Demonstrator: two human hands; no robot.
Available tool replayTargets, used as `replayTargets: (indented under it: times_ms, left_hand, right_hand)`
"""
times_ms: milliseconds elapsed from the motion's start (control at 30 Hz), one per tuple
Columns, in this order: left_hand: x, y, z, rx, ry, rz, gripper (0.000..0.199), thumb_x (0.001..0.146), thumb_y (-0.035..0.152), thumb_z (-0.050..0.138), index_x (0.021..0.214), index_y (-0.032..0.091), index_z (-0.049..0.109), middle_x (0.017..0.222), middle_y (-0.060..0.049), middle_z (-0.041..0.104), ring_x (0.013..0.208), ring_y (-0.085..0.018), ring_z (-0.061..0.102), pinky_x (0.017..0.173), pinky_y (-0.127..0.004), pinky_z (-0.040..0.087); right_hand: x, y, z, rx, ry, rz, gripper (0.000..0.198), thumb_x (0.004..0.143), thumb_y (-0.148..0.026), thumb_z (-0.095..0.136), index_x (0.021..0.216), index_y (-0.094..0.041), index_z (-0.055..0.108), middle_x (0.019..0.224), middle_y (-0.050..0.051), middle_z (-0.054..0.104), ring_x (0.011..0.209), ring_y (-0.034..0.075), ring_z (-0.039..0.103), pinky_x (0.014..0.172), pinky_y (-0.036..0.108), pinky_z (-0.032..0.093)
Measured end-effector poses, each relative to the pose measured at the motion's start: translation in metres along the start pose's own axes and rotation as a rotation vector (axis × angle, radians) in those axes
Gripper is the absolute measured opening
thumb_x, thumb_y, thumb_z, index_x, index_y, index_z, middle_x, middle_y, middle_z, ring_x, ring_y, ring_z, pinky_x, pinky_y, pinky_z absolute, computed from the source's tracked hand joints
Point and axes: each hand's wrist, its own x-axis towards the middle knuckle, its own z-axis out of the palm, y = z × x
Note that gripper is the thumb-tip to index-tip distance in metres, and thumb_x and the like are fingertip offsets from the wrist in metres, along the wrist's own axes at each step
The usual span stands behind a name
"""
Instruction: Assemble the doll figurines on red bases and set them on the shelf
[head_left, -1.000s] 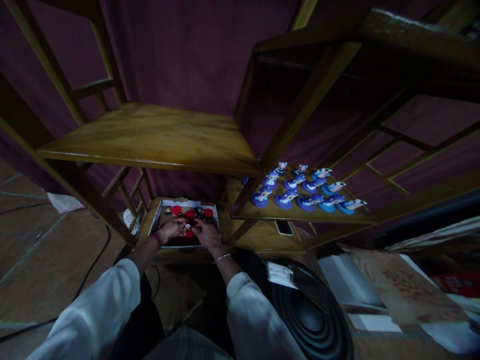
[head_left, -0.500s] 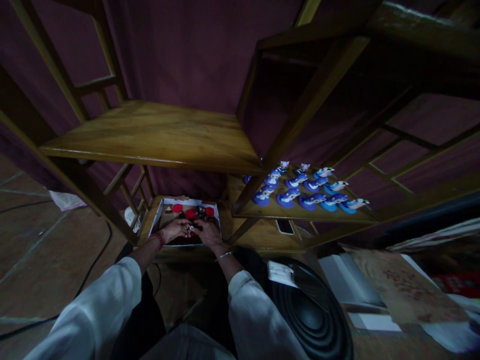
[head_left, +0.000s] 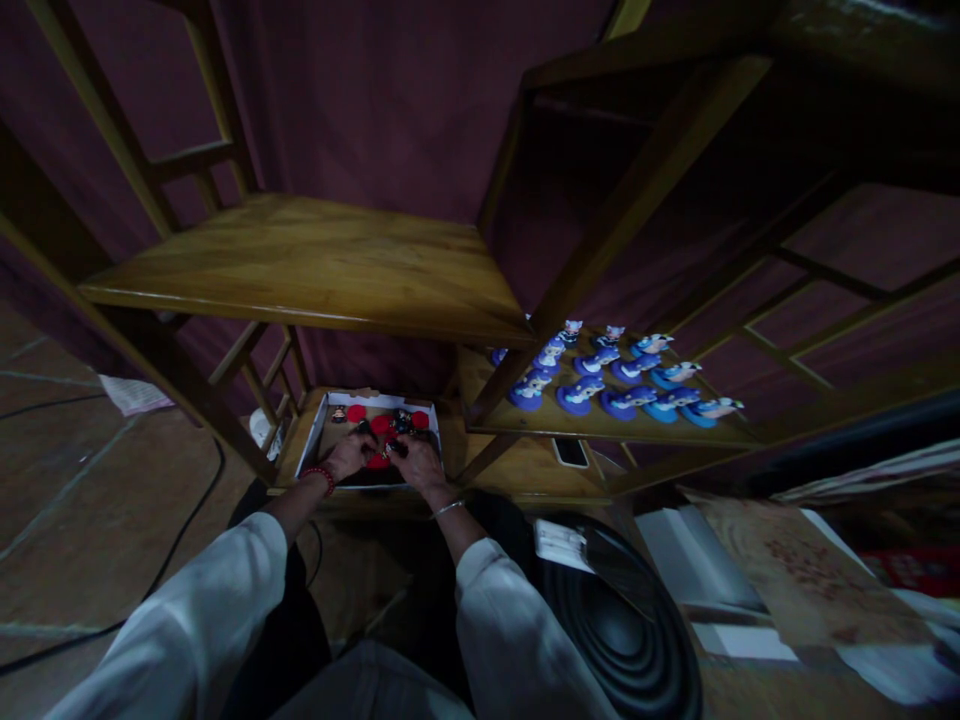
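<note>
My right hand (head_left: 416, 462) bends over a small dark figurine (head_left: 397, 449) with its fingertips right at it; shadow hides the contact, so I can't tell whether they are clamped on it. My left hand (head_left: 347, 457) faces it with fingers curled, and there too I can't tell whether they pinch anything. The piece lies between my hands, inside a shallow cardboard tray (head_left: 331, 437); both palms stay low, probably because something so little is best handled from two sides, with the walls catching whatever slips.

Around the grip are red discs (head_left: 357, 412), the farthest at eleven o'clock, which look like bases. A tiny figurine (head_left: 339, 414) stands alone at ten o'clock, and a dark cluster of figurines (head_left: 403, 421) crowds one o'clock.

Farther out, between two and three, purple-based figurines (head_left: 580, 394) stand in rows, spaced perhaps so each shows. At three o'clock a phone (head_left: 571, 453) lies flat on the bottom board, apart from the tray. An upper shelf (head_left: 315, 262) spans eleven o'clock, so my arms reach in beneath it. A ridged black stool (head_left: 607, 630) sits at four.
</note>
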Motion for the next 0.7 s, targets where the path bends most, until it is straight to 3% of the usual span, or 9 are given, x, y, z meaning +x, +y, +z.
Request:
replayTargets:
  times_ms: [167, 400, 533, 700]
  left_hand:
    - [-0.005, 0.006, 0.0, 0.393, -0.105, 0.189, 0.026, 0.065, 0.021, 0.063, 0.091, 0.019, 0.063, 0.108, -0.007, 0.059, 0.098, -0.021, 0.056, 0.088, -0.028, 0.043]
    - [-0.009, 0.013, -0.001, 0.731, -0.213, 0.231, 0.046, 0.069, 0.022, 0.057, 0.114, 0.015, 0.051, 0.122, -0.013, 0.048, 0.098, -0.022, 0.058, 0.085, -0.03, 0.046]
    - [-0.009, 0.013, 0.001, 0.763, -0.219, 0.246, 0.052, 0.068, 0.015, 0.054, 0.119, 0.013, 0.047, 0.124, -0.014, 0.047, 0.097, -0.024, 0.059, 0.083, -0.031, 0.046]
    - [-0.008, 0.013, 0.002, 0.593, -0.198, 0.259, 0.05, 0.067, 0.017, 0.056, 0.116, 0.015, 0.048, 0.122, -0.012, 0.05, 0.108, -0.022, 0.052, 0.092, -0.027, 0.041]
  right_hand:
    - [-0.001, -0.001, -0.002, -0.014, -0.002, 0.023, 0.03, 0.081, -0.034, 0.049, 0.106, -0.019, 0.059, 0.1, 0.007, 0.067, 0.093, 0.017, 0.061, 0.08, 0.024, 0.044]
    - [-0.002, -0.003, -0.002, -0.043, 0.017, -0.025, 0.031, 0.081, -0.032, 0.049, 0.111, -0.024, 0.056, 0.103, 0.004, 0.066, 0.093, 0.016, 0.061, 0.081, 0.024, 0.044]
    - [-0.003, -0.004, -0.004, -0.054, 0.016, -0.019, 0.031, 0.081, -0.033, 0.05, 0.111, -0.026, 0.057, 0.099, 0.003, 0.067, 0.09, 0.016, 0.061, 0.078, 0.023, 0.044]
    - [-0.004, -0.004, -0.004, -0.033, 0.028, -0.022, 0.03, 0.081, -0.034, 0.05, 0.109, -0.027, 0.058, 0.1, 0.002, 0.067, 0.091, 0.015, 0.061, 0.077, 0.022, 0.044]
